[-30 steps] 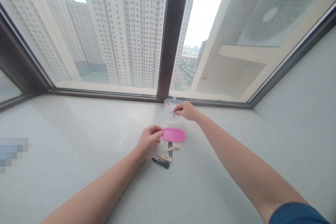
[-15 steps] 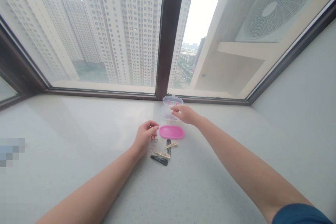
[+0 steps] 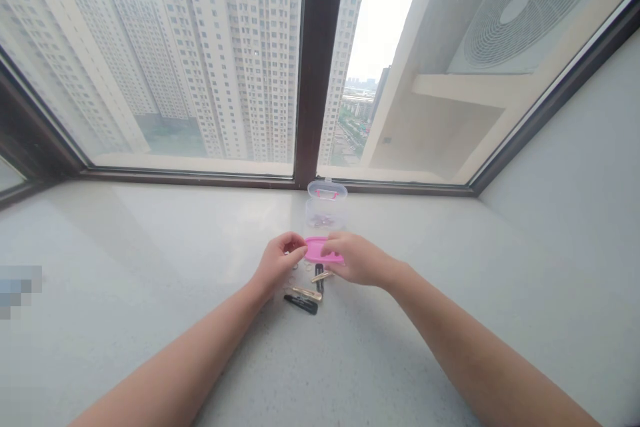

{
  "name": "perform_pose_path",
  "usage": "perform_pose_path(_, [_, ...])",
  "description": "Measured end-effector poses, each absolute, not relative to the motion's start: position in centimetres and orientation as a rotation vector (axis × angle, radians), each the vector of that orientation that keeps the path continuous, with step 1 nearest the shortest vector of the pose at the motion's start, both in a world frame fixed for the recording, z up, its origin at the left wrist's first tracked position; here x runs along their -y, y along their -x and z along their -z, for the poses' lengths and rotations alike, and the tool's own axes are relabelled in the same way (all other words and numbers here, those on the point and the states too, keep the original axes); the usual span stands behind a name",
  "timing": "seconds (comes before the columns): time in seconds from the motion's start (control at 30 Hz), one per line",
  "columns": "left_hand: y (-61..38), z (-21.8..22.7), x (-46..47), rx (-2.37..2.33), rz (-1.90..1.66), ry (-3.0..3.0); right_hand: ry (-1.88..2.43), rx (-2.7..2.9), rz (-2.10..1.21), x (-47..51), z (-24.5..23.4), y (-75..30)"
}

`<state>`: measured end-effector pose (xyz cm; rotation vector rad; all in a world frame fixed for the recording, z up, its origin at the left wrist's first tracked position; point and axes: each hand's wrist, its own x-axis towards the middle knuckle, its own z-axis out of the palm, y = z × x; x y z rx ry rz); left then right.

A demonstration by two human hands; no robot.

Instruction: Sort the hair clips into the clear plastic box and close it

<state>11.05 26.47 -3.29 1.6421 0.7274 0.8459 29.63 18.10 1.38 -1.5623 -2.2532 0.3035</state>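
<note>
A pink oval lid (image 3: 316,248) lies on the pale stone sill (image 3: 150,267). My right hand (image 3: 356,260) rests on its right end, fingers curled over the lid and gripping it. My left hand (image 3: 279,264) is at the lid's left end, thumb and fingers pinched together; what they hold is hidden. Behind the lid stands a clear plastic box (image 3: 326,205) with a pink handle and small items inside. Below my hands lie a black hair clip (image 3: 301,304), a gold clip (image 3: 308,293), another gold clip (image 3: 321,276) and a few small rings.
A dark window frame (image 3: 315,67) rises right behind the box, with glass on both sides. A grey wall (image 3: 575,200) closes the sill on the right. A blurred patch (image 3: 20,287) sits at the far left.
My right hand has come back from the clear box to the pink lid and closed on it. The left hand has stayed pinched beside the lid.
</note>
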Motion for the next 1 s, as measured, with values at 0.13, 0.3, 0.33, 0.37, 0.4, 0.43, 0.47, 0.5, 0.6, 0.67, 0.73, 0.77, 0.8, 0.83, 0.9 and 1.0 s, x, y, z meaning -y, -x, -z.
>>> perform_pose_path(0.13, [-10.9, 2.6, -25.9, -0.621, -0.692, -2.04, 1.626, 2.26, -0.314, -16.7, 1.1, -29.0])
perform_pose_path(0.3, [-10.1, 1.4, -25.1, -0.465, -0.4, -2.296, 1.595, 2.161, -0.388, -16.3, 2.3, -30.0])
perform_pose_path(0.33, [-9.9, 1.2, -25.0, -0.437, -0.346, -2.318, 1.565, 2.138, -0.41, -16.3, 2.3, -30.2])
perform_pose_path(0.37, [-9.7, 1.1, -24.9, -0.413, -0.302, -2.334, 1.534, 2.107, -0.432, -16.2, 2.3, -30.4])
perform_pose_path(0.4, [-9.6, 1.0, -24.8, -0.394, -0.27, -2.349, 1.507, 2.072, -0.452, -16.2, 2.2, -30.5])
perform_pose_path(0.43, [-9.4, 1.0, -24.7, -0.384, -0.25, -2.362, 1.485, 2.032, -0.465, -16.1, 2.2, -30.6])
perform_pose_path(0.47, [-9.4, 1.0, -24.6, -0.382, -0.235, -2.376, 1.467, 1.99, -0.473, -16.1, 2.2, -30.6])
perform_pose_path(0.5, [-9.3, 0.9, -24.5, -0.385, -0.225, -2.39, 1.452, 1.947, -0.475, -16.1, 2.3, -30.6])
perform_pose_path(0.6, [-9.4, 0.9, -24.3, -0.421, -0.222, -2.415, 1.401, 1.832, -0.487, -16.3, 2.5, -30.5])
perform_pose_path(0.67, [-9.5, 0.8, -24.2, -0.446, -0.234, -2.401, 1.372, 1.76, -0.529, -16.5, 2.8, -30.3])
perform_pose_path(0.73, [-9.4, 0.7, -24.1, -0.47, -0.259, -2.358, 1.349, 1.685, -0.6, -16.6, 2.9, -30.0])
perform_pose_path(0.77, [-9.4, 0.6, -24.1, -0.477, -0.273, -2.331, 1.336, 1.647, -0.659, -16.7, 3.0, -29.9])
perform_pose_path(0.8, [-9.4, 0.6, -24.2, -0.48, -0.286, -2.307, 1.319, 1.602, -0.736, -16.7, 3.1, -29.8])
perform_pose_path(0.83, [-9.3, 0.5, -24.2, -0.48, -0.295, -2.287, 1.298, 1.552, -0.829, -16.8, 3.1, -29.7])
perform_pose_path(0.9, [-9.2, 0.5, -24.4, -0.489, -0.307, -2.264, 1.249, 1.44, -1.032, -16.8, 3.2, -29.5])
perform_pose_path(1.0, [-9.1, 0.8, -24.7, -0.571, -0.334, -2.226, 1.183, 1.281, -1.241, -16.9, 3.2, -29.3])
